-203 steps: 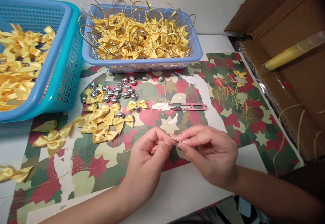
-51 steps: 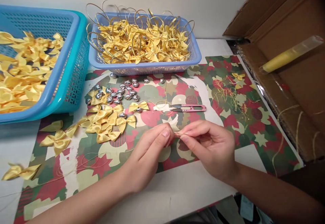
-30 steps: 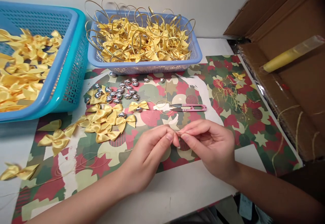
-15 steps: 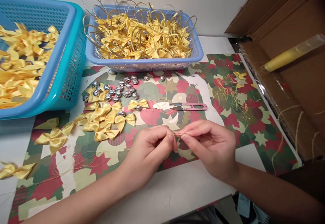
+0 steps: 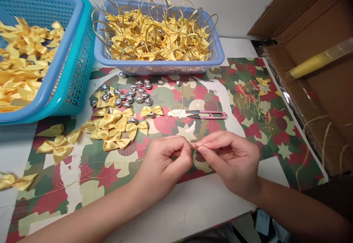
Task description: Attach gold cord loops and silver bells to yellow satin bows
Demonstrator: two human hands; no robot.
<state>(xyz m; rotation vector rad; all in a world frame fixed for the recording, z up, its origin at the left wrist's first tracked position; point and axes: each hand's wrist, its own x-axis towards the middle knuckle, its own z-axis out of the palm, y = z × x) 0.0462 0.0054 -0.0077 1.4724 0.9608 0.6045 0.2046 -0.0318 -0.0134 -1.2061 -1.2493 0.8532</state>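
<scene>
My left hand (image 5: 168, 165) is closed, thumb against the curled fingers, pinching a thin gold thread (image 5: 194, 145). Close by on its right, my right hand (image 5: 230, 158) pinches the same thread between thumb and fingertips. Only a short stretch of thread shows between the hands. Beyond them lie pink-handled thread snips (image 5: 206, 114), blades pointing left. A yellow ribbon bow (image 5: 151, 111) with a silver bell (image 5: 151, 115) lies left of the snips. More yellow bows (image 5: 113, 129) are piled to the left, with several silver bells (image 5: 135, 92) behind them.
A blue basket (image 5: 160, 63) at the back holds yellow bows with gold cord loops. Nested blue and teal baskets (image 5: 82, 59) with bows stand at left. Thread scraps (image 5: 252, 97) lie at right, beside a cardboard box (image 5: 300, 99). Patterned paper (image 5: 110, 173) covers the table.
My hands stay pinched on the thread, and the stretch showing between them looks slightly shorter. The whole view has shifted slightly; the bows, bells and snips lie as before.
</scene>
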